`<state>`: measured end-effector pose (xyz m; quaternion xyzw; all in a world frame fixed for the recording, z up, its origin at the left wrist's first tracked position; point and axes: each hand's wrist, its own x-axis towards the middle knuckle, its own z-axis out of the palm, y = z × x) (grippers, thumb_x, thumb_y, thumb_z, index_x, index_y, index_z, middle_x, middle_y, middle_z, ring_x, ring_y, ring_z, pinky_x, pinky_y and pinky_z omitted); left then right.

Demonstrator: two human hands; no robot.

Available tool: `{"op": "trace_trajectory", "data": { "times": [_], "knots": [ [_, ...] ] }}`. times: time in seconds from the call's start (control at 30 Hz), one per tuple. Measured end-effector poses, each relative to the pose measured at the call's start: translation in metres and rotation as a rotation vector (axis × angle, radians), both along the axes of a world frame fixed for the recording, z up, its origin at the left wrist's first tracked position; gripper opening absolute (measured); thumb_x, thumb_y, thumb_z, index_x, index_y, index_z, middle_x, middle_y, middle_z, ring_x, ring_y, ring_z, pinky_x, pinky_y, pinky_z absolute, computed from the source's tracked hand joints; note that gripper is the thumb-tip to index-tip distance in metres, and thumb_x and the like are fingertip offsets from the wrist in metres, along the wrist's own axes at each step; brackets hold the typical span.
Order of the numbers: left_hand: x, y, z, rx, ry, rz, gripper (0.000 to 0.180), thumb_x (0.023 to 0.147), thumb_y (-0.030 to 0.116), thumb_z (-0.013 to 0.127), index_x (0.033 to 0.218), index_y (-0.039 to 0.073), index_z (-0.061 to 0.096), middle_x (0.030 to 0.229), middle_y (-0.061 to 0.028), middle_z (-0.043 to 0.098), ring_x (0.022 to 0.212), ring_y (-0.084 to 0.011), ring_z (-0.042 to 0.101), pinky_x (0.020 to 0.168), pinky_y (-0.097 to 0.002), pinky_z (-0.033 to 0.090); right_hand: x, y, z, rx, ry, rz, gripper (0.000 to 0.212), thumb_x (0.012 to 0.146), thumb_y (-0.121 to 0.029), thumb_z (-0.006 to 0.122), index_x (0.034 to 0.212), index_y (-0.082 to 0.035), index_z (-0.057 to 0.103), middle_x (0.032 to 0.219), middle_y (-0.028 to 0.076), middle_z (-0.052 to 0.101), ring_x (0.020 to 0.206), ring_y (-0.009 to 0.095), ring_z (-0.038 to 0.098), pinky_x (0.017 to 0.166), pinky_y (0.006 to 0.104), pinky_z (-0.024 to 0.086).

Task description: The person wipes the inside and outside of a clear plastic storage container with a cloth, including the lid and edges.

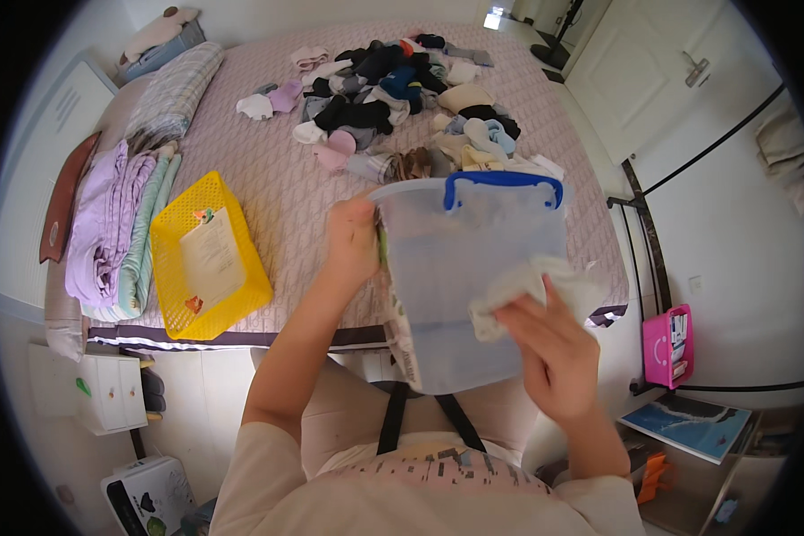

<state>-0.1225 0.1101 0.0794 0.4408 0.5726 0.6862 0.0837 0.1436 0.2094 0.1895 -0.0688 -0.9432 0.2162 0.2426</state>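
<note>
A translucent plastic storage box (429, 277) with a blue handle (505, 181) is tilted over my lap at the bed's near edge. My left hand (355, 239) grips its upper left edge, fingers curled round the rim and partly hidden. Against the box's broad side, my right hand (554, 353) presses a crumpled whitish cloth (549, 275), its fingers laid over the fabric. Beyond the box, a loose heap of socks and small garments (375, 89) in black, grey, white, pink and blue covers the far middle of the bed.
On the bed (232, 134) at left lie a yellow perforated basket (261, 288) holding a paper sheet, and folded purple and green bedding (107, 232). A white drawer cabinet (112, 393) stands lower left. At right are a pink basket (657, 353), a black rack, and a low shelf with a blue picture book (688, 424).
</note>
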Motion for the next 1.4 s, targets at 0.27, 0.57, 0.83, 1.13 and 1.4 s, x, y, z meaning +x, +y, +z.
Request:
{"op": "trace_trajectory", "data": {
  "times": [0.27,0.57,0.83,1.13,1.4],
  "knots": [
    [-0.015,-0.001,-0.006,-0.043,0.058,0.081,0.062,0.106,0.049,0.034,0.097,-0.003,0.067,0.076,-0.0073,0.065,0.069,-0.0133,0.055,0.062,-0.0329,0.045,-0.043,-0.023,0.004,-0.076,-0.053,0.362,0.055,0.076,0.01,0.055,0.128,-0.007,0.061,0.134,0.01,0.058,0.123,0.034,0.057,0.113,0.0502,0.038],
    [-0.005,0.011,-0.005,0.083,0.029,0.125,0.054,0.107,0.038,0.034,0.085,-0.003,0.06,0.067,-0.0118,0.055,0.06,-0.0159,0.048,0.056,-0.0349,0.039,-0.05,-0.019,0.007,0.002,-0.054,0.244,0.051,0.079,0.012,0.05,0.124,-0.007,0.065,0.121,0.01,0.067,0.115,0.035,0.063,0.111,0.0504,0.041],
    [-0.019,0.014,-0.032,0.014,-0.057,0.161,0.061,0.106,0.042,0.029,0.088,-0.004,0.064,0.065,-0.0114,0.057,0.06,-0.016,0.052,0.055,-0.033,0.041,-0.039,-0.009,0.003,-0.042,-0.138,0.178,0.048,0.077,0.008,0.052,0.121,-0.008,0.066,0.134,0.009,0.06,0.126,0.035,0.055,0.114,0.0492,0.037],
    [-0.022,0.016,-0.033,0.031,-0.095,0.187,0.068,0.106,0.046,0.026,0.09,-0.004,0.068,0.077,-0.0092,0.068,0.068,-0.0184,0.062,0.063,-0.0327,0.049,-0.025,0.008,-0.003,-0.043,0.042,0.045,0.046,0.078,0.011,0.052,0.117,-0.007,0.068,0.118,0.01,0.07,0.117,0.034,0.063,0.112,0.0527,0.039],
    [-0.012,0.013,-0.025,0.091,-0.354,0.152,0.08,0.104,0.057,0.02,0.094,-0.005,0.07,0.079,-0.0079,0.069,0.073,-0.0168,0.066,0.067,-0.031,0.052,-0.02,0.033,-0.007,-0.252,0.145,-0.116,0.041,0.077,0.012,0.056,0.109,-0.008,0.073,0.111,0.013,0.073,0.112,0.03,0.068,0.111,0.0467,0.041]
  ]
}}
